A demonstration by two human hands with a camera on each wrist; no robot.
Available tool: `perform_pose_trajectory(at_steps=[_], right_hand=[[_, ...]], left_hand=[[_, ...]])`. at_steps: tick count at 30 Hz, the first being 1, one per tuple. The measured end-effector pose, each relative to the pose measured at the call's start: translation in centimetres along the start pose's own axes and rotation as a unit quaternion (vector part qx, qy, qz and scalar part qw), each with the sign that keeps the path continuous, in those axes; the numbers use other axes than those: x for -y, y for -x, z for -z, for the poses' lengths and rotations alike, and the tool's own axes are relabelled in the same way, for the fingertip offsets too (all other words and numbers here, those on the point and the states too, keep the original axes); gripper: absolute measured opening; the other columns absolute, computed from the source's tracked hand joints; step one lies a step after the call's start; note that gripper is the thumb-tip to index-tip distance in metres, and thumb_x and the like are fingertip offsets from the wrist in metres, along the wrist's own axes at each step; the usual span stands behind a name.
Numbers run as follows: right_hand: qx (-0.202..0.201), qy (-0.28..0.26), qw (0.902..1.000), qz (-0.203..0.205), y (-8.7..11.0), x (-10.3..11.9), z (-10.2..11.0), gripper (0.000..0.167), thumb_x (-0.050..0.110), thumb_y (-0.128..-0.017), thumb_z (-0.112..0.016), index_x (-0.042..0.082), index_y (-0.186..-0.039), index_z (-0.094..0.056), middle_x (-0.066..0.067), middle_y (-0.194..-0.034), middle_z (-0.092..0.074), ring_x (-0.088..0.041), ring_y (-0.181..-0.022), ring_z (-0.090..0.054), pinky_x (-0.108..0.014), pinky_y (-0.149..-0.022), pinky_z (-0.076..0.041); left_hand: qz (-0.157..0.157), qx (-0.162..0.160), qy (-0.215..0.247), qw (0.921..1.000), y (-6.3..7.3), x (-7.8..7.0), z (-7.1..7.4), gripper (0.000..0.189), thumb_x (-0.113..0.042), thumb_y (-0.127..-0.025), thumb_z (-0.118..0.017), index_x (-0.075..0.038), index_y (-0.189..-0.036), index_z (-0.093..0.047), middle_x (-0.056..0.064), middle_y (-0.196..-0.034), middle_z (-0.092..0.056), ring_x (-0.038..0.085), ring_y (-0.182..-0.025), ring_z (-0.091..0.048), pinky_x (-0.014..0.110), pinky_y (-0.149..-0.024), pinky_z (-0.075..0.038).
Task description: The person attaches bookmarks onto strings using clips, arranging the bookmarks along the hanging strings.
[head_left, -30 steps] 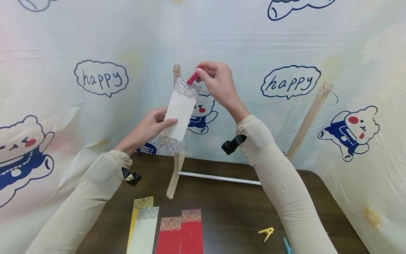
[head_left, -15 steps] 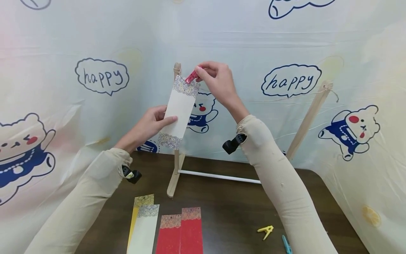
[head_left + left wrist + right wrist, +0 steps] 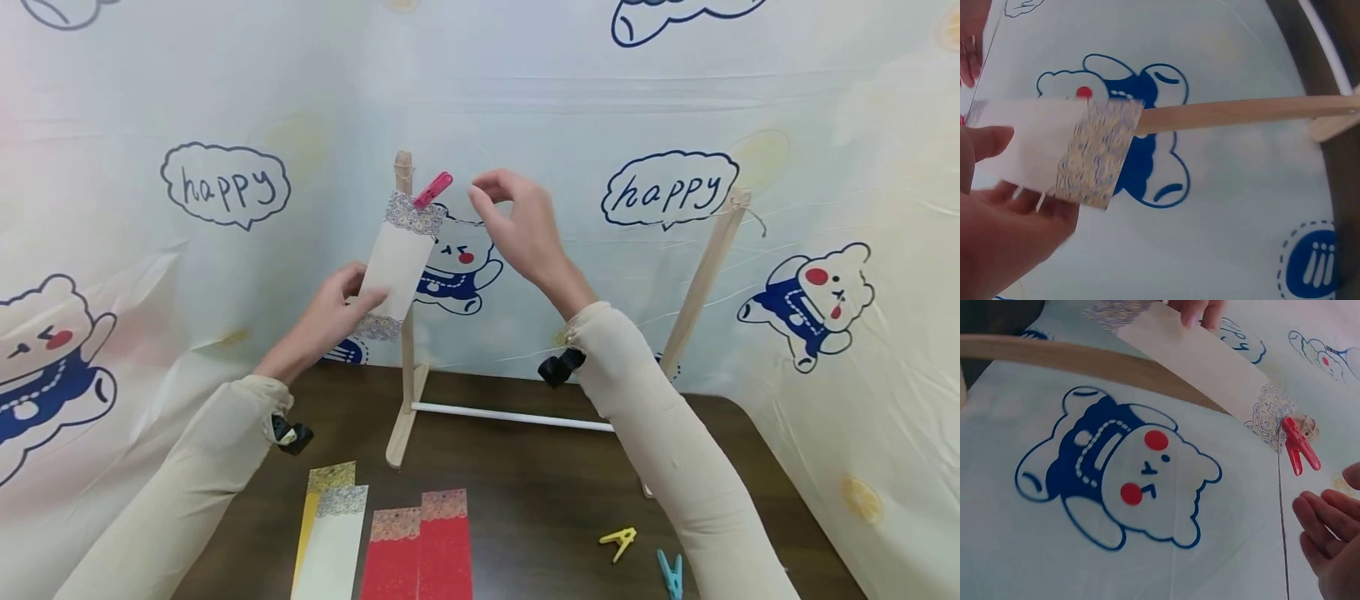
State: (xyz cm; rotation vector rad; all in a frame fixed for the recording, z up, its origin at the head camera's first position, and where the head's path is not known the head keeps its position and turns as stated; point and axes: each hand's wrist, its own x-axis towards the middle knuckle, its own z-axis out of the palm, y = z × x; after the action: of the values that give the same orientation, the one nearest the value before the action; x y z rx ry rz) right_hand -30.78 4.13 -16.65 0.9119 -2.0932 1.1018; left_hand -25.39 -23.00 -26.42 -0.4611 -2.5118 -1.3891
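A white card [image 3: 396,262] with patterned lace-like bands at top and bottom hangs tilted beside the left wooden post [image 3: 407,358]. My left hand [image 3: 327,315] pinches its left edge, thumb in front and fingers behind, as the left wrist view also shows. At the card's top edge sits a red clothespin [image 3: 432,190], clamped there by the string [image 3: 1282,519]; the right wrist view shows its two handles sticking out. Just right of the clothespin, apart from it, my right hand [image 3: 522,223] is raised with fingers loosely bent and nothing in them.
The string runs to a right wooden post [image 3: 705,283]; a white rod [image 3: 510,417] joins the stand low down. On the dark table [image 3: 540,492] lie a yellow card [image 3: 303,525], another white card [image 3: 341,542], two red cards [image 3: 446,550], a yellow clothespin [image 3: 619,541] and a blue one [image 3: 671,573].
My right hand has let go of the red clothespin and drawn back to the right. The clothespin stays on the card's top edge. My left hand still holds the card. The head view has shifted slightly.
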Motion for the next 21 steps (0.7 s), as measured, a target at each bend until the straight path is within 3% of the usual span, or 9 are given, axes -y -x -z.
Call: perform_pose_trajectory(at_steps=[5, 9, 14, 21], right_hand=[[-0.065, 0.066, 0.9922, 0.083, 2.3, -0.6, 1.6, 0.023, 0.021, -0.102, -0.056, 0.004, -0.106, -0.072, -0.006, -0.097, -0.073, -0.014, -0.089, -0.065, -0.029, -0.089, -0.051], [-0.094, 0.084, 0.9858, 0.111, 3.9, -1.1, 3.1, 0.022, 0.018, -0.101, -0.057, 0.002, -0.101, -0.072, -0.008, -0.094, -0.072, -0.017, -0.087, -0.064, -0.033, -0.087, -0.052], [-0.096, 0.1, 0.9822, 0.127, 5.7, -1.5, 4.2, 0.02, 0.017, -0.099, -0.059, 0.002, -0.099, -0.072, -0.009, -0.094, -0.072, -0.021, -0.089, -0.063, -0.04, -0.093, -0.048], [-0.088, 0.128, 0.9723, 0.174, 8.4, -1.7, 5.8, 0.017, 0.014, -0.096, -0.062, 0.002, -0.102, -0.072, -0.011, -0.097, -0.072, -0.025, -0.092, -0.064, -0.043, -0.096, -0.044]], left_hand=[[0.006, -0.038, -0.035, 0.9987, 1.8, 1.3, 0.0, 0.056, -0.029, -0.102, -0.058, 0.0, -0.144, -0.037, 0.022, -0.14, -0.046, 0.038, -0.129, -0.044, 0.058, -0.1, -0.042], [0.011, -0.073, -0.05, 0.996, 3.0, 2.2, -0.2, 0.059, -0.027, -0.101, -0.06, -0.001, -0.146, -0.034, 0.023, -0.143, -0.043, 0.04, -0.131, -0.041, 0.058, -0.1, -0.041], [0.007, -0.117, -0.076, 0.9902, 4.7, 2.3, -1.0, 0.054, -0.023, -0.1, -0.06, 0.0, -0.143, -0.036, 0.023, -0.142, -0.042, 0.04, -0.131, -0.041, 0.059, -0.099, -0.041], [0.008, -0.135, -0.092, 0.9865, 6.9, 2.0, -2.0, 0.048, -0.021, -0.1, -0.058, -0.001, -0.14, -0.039, 0.023, -0.137, -0.042, 0.04, -0.127, -0.042, 0.057, -0.096, -0.041]])
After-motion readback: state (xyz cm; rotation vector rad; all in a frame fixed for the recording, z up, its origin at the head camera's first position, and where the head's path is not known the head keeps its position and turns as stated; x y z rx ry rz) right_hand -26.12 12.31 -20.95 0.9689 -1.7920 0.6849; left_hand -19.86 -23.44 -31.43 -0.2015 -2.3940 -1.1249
